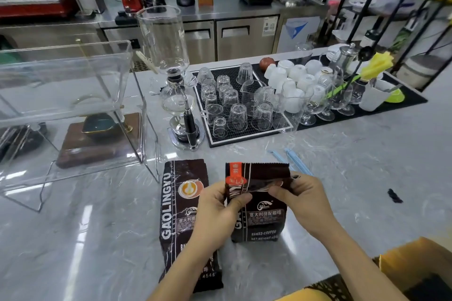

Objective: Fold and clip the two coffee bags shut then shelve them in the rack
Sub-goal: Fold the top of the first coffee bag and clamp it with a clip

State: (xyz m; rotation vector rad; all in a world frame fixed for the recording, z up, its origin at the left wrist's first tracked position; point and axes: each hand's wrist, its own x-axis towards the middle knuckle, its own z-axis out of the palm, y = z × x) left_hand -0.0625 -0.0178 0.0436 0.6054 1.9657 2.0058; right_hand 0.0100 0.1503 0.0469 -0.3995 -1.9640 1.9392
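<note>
**Operator:** Both hands grip the right coffee bag (259,205). My left hand (215,212) pinches its left edge, thumb in front. My right hand (302,199) pinches the right edge at the same height. Each hand is closed on the bag, at the crease where the top flap bends.

**Checker:** Orientation of the bag?

**Operator:** Upright on the counter (97,239), long axis vertical. The flap rises above my fingers and away from me. The fold line runs level from one hand to the other.

**Checker:** Location of the clips?

**Operator:** Blue clips (288,157) lie on the counter beyond the bag, just past its top right corner. My right hand is the nearer one, so I judge it should reach for a clip while my left hand holds the fold.

**Checker:** Second bag?

**Operator:** Left coffee bag (182,217) lies flat, just left of my left hand, long axis pointing away from me. Not yet clipped.

**Checker:** Rack?

**Operator:** Clear rack (73,95) stands well off to the left and beyond, nearer my left hand.
</note>
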